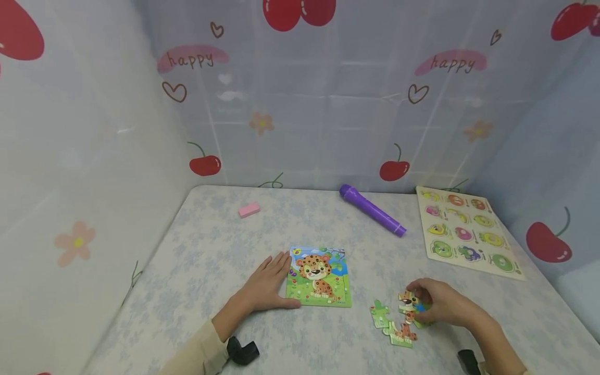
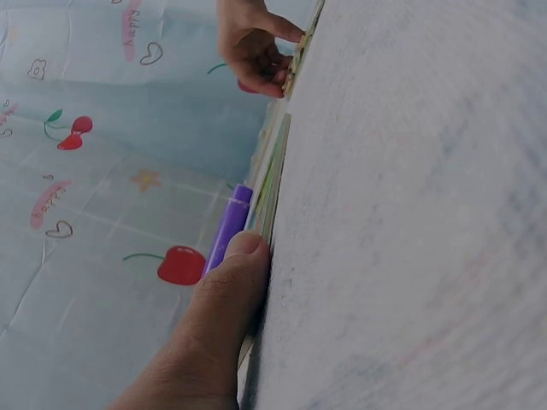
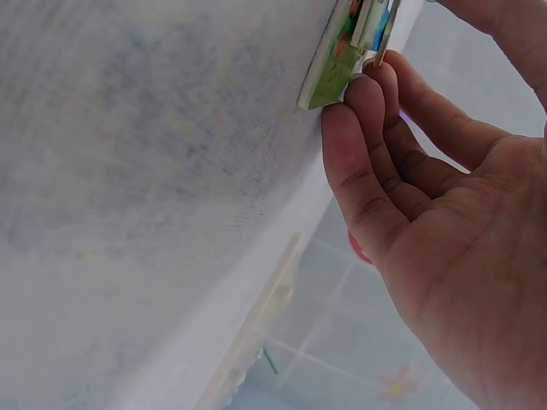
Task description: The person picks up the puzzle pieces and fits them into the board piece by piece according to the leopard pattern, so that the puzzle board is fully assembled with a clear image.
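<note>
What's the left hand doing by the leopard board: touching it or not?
Touching. In the head view, the left hand has its fingers against the left edge of the leopard board and its thumb at the near left corner.

A pale tabletop mottled with blue (image 1: 206, 250) meets, at its far edge, a whitish-blue sheet curtain (image 1: 304, 73) printed with red cherries (image 1: 204, 166), orange flowers (image 1: 261, 123) and the word "happy" (image 1: 192, 59) on pink strokes. Near that edge, left to right: a small pink rectangular block (image 1: 249, 210); a slender purple microphone-shaped object (image 1: 373, 211), lying diagonally, rounded head farthest back; a cream rectangular board (image 1: 480, 264) bearing twelve fruit-like figures (image 1: 464, 233) in four rows.
</note>
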`<state>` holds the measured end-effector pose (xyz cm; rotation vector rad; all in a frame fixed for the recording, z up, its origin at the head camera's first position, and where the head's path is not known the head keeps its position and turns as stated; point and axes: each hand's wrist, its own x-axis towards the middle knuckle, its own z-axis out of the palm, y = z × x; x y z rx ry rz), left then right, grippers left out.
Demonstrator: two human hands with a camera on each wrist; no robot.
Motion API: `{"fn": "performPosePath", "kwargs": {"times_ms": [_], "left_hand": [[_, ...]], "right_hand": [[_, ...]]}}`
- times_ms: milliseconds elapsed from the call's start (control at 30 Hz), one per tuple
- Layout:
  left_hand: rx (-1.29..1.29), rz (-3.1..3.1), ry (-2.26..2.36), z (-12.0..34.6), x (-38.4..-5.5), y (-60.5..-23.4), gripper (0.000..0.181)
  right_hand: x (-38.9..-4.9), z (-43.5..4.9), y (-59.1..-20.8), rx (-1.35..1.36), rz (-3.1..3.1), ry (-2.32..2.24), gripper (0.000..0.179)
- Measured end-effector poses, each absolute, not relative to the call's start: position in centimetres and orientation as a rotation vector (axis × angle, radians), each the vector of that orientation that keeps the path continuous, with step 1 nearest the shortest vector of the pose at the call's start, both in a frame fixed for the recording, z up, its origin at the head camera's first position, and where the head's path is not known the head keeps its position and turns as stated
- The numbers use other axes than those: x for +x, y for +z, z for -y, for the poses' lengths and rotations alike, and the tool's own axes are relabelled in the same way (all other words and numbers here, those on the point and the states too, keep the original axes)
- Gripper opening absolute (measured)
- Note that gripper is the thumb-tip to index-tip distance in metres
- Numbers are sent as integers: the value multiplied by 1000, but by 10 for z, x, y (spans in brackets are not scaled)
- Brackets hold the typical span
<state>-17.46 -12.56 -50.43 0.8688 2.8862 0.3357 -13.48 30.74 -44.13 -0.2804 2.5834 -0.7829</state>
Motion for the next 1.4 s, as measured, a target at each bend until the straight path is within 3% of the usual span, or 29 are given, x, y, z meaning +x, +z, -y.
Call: {"fn": "performPosePath", "kwargs": {"times_ms": [833,1400], "left_hand": [[881,-2901,328,126,-174,-503,119],[905,-2909,342,126,-175,-506,119]], "right_hand": [[-135,-307,-442,-229,-2611,-778,57],[-140,-290,-439,-350,-2683,-735,58]]}}
